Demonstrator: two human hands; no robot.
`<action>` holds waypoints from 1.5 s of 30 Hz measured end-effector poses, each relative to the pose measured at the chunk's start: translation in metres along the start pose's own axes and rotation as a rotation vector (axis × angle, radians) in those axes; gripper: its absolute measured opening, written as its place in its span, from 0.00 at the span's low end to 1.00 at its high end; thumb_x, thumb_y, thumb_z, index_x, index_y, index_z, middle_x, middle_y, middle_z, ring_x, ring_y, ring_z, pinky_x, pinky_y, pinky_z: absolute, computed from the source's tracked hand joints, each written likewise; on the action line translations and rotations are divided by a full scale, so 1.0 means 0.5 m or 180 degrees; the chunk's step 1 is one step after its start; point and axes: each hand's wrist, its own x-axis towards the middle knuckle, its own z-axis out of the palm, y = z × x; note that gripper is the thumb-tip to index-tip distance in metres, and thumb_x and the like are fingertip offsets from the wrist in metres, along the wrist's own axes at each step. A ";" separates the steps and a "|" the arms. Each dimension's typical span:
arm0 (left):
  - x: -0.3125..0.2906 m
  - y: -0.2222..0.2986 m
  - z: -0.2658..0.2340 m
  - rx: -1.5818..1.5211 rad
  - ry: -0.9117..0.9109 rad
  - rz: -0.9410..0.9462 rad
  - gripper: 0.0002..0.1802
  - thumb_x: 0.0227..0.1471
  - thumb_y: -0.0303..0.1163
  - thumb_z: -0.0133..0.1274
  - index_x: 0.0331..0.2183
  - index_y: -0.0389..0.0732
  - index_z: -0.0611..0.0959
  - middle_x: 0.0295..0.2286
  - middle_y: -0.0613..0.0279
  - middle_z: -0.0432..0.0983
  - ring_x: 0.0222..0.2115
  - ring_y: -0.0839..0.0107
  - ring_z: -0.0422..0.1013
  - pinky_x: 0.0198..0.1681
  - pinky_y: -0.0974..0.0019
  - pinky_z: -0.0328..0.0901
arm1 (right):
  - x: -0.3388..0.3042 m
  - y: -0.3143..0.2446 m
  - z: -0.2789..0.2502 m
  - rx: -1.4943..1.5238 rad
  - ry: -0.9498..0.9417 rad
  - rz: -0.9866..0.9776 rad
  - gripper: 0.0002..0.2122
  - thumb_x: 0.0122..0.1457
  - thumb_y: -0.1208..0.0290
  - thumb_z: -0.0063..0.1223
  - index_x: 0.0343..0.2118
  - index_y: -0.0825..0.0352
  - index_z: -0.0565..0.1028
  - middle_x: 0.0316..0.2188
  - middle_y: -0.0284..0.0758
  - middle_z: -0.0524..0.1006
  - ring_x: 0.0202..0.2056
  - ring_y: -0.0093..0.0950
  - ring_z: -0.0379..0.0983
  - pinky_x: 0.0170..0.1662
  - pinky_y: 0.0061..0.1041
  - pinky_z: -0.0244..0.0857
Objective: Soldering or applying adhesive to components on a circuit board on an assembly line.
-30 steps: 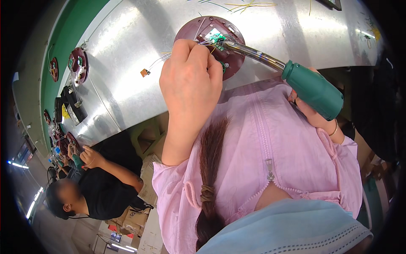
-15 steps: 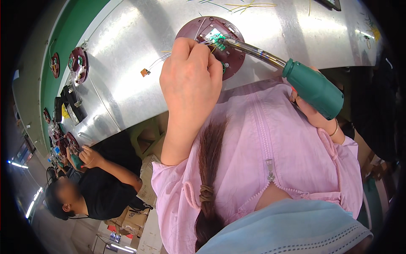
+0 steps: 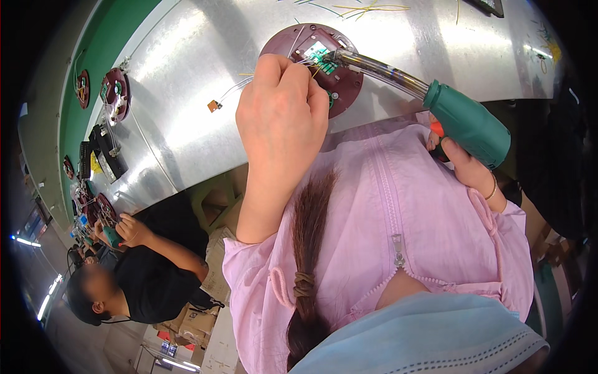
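On the metal table, a round maroon housing carries a small green circuit board. My left hand is closed over the housing's near left side, pinching thin wires that run to the board. A small brown part lies to its left on a wire's end. My right hand grips a green soldering gun with a red trigger from below. Its long metal barrel slants left, and the tip is at the board near the wire ends. My left fingertips are hidden behind the hand.
Loose yellow and green wires lie at the table's far edge. More maroon housings rest along the left, near a black tray. Further down the table a co-worker in a black shirt holds a green tool.
The soldering gun's body has shifted slightly right, and its red trigger and more of my right hand now show. The tip stays at the board. My left hand has barely moved.
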 end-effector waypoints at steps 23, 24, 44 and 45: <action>0.133 -0.071 -0.003 -0.0328 -0.0443 0.0417 0.07 0.44 0.30 0.56 0.28 0.36 0.80 0.28 0.61 0.74 0.33 0.64 0.66 0.38 0.64 0.62 | 0.084 -0.025 0.008 0.2318 0.0445 -0.0193 0.17 0.60 0.62 0.40 0.42 0.74 0.63 0.34 0.40 0.66 0.22 0.19 0.63 0.21 0.20 0.65; 0.142 -0.075 0.003 -0.0365 -0.0592 0.0373 0.08 0.43 0.30 0.57 0.27 0.36 0.80 0.28 0.60 0.74 0.33 0.64 0.66 0.38 0.64 0.62 | 0.084 -0.023 0.008 0.2450 0.0402 -0.0246 0.16 0.60 0.63 0.39 0.41 0.75 0.65 0.34 0.42 0.68 0.23 0.21 0.65 0.22 0.23 0.67; 0.042 -0.060 -0.004 -0.1694 0.0164 0.0021 0.04 0.57 0.22 0.42 0.36 0.32 0.68 0.24 0.61 0.72 0.27 0.76 0.70 0.34 0.74 0.66 | 0.093 -0.027 0.012 0.2717 0.0343 -0.0133 0.17 0.61 0.61 0.39 0.42 0.74 0.64 0.35 0.39 0.67 0.23 0.19 0.62 0.23 0.20 0.65; 0.035 -0.050 -0.001 -0.1748 0.0247 -0.0035 0.06 0.58 0.23 0.41 0.38 0.33 0.67 0.23 0.64 0.68 0.24 0.78 0.66 0.31 0.76 0.64 | 0.094 -0.031 0.017 0.2669 0.0402 -0.0099 0.18 0.61 0.61 0.39 0.43 0.74 0.63 0.35 0.38 0.65 0.22 0.18 0.59 0.22 0.18 0.63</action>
